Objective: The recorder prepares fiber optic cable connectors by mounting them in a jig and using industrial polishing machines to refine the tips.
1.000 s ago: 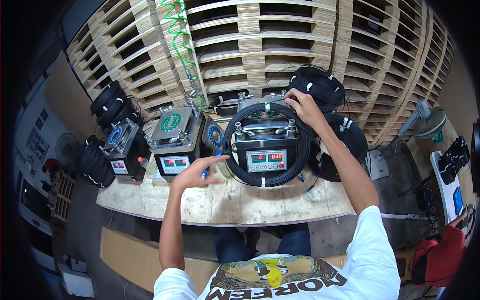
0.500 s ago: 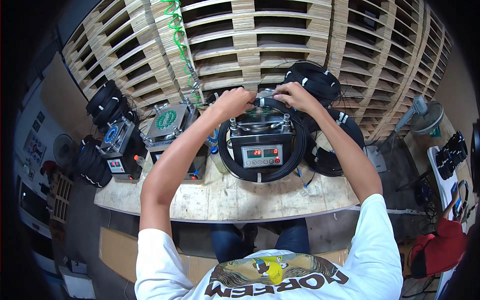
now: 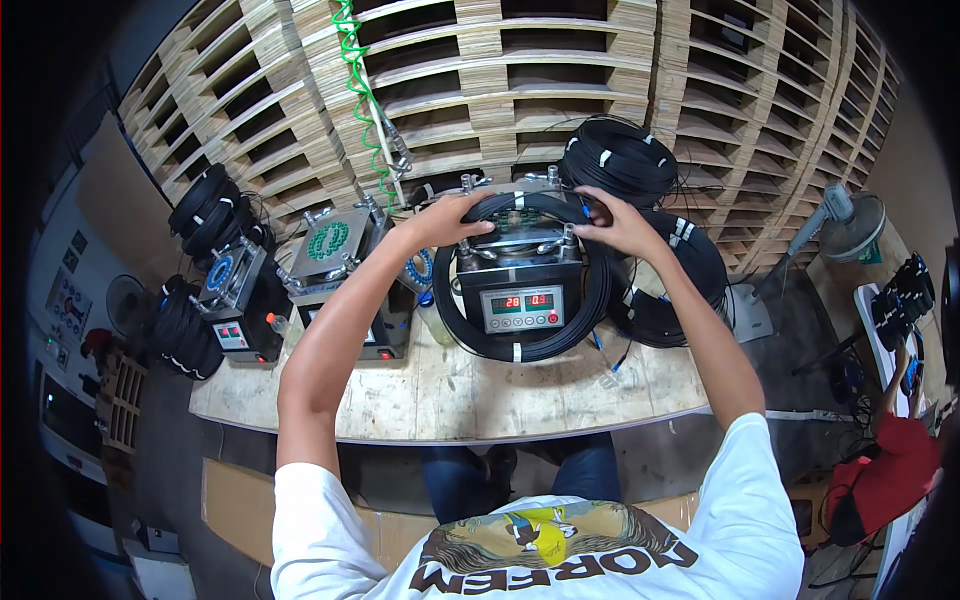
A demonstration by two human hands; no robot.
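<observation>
A large coil of black cable (image 3: 470, 338), tied with white bands, hangs around the front of a polishing-type machine (image 3: 520, 280) with a red lit display. My left hand (image 3: 445, 220) curls over the coil's upper left, its thumb on the near side. On the upper right, my right hand (image 3: 622, 228) grips the coil with thumb and fingers curved round it. A small blue connector (image 3: 587, 211) shows by the right fingers. Metal clamp knobs (image 3: 553, 178) stand on top of the machine; its upper plate is partly hidden by the coil.
More black cable coils (image 3: 622, 160) are stacked behind and right. Two similar machines (image 3: 345, 290) stand left, with green and blue rings on top. A bottle with an orange cap (image 3: 277, 323) is between them. Wooden pallets (image 3: 480, 90) rise behind; a person in red (image 3: 885, 475) works far right.
My hands have moved from close together at the coil's top to its two upper sides, farther apart. The machine's display reading has changed.
</observation>
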